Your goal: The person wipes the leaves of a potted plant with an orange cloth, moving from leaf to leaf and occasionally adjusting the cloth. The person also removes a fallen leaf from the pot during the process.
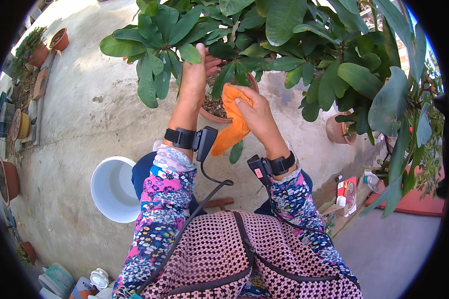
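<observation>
My left hand [204,63] reaches up among the green leaves [164,33] of a large potted plant, palm towards the foliage. Leaves hide part of its fingers, so what they touch cannot be told. Lower and to the right, my right hand [252,108] grips an orange cloth [232,130], whose loose end hangs down to the left. The cloth is just below a drooping leaf cluster and in front of the rim of a terracotta pot [217,119] filled with dark, coarse matter. Both wrists bear black straps with small cabled devices.
A white bucket [97,187] holding some liquid stands on the concrete floor at the left. Several pots line the left edge, among them a yellow one [21,125]. Another terracotta pot [335,129] and a red printed box [347,194] are at the right.
</observation>
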Tool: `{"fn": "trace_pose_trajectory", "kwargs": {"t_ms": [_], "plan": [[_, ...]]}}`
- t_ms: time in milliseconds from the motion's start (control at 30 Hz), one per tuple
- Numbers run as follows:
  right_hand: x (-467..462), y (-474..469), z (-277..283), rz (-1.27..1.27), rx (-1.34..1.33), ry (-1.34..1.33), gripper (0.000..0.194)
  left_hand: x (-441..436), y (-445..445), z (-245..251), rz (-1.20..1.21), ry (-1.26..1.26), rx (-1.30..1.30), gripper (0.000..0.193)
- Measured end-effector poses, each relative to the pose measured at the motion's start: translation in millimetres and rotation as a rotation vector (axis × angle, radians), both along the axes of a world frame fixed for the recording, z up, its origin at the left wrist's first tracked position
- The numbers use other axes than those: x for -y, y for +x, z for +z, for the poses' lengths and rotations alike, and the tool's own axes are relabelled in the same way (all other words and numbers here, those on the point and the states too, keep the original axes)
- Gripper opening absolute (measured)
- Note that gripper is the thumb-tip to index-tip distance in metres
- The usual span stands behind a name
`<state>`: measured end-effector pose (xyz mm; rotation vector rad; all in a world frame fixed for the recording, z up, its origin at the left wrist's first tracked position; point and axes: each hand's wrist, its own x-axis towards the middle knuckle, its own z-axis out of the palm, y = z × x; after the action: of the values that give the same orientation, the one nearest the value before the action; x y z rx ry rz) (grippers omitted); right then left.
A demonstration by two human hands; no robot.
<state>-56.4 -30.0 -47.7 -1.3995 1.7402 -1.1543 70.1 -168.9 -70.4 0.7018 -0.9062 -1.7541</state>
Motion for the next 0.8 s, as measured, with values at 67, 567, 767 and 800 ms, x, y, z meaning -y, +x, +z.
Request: {"fn": "trace_pose_trajectory", "kwargs": {"t_ms": [67,567,767,800], "plan": [[-6,-5,-2,-0.01,0.035,0.003,0.034,0,-1,-5,0.016,-0.015,0.038,0.068],[-12,-19,2,-0.157,0.053,-0.012,0.033,-11,-20,-13,0.175,-0.411,0.532,0.023],[-31,-16,-3,-0.131,0.145,0.053,0.036,-26,-23,33,0.253,-0.866,0.755,0.039],[-37,-15,-4,-0.124,0.159,0.059,0.037,-24,-24,38,0.254,-0.859,0.822,0.043]]}}
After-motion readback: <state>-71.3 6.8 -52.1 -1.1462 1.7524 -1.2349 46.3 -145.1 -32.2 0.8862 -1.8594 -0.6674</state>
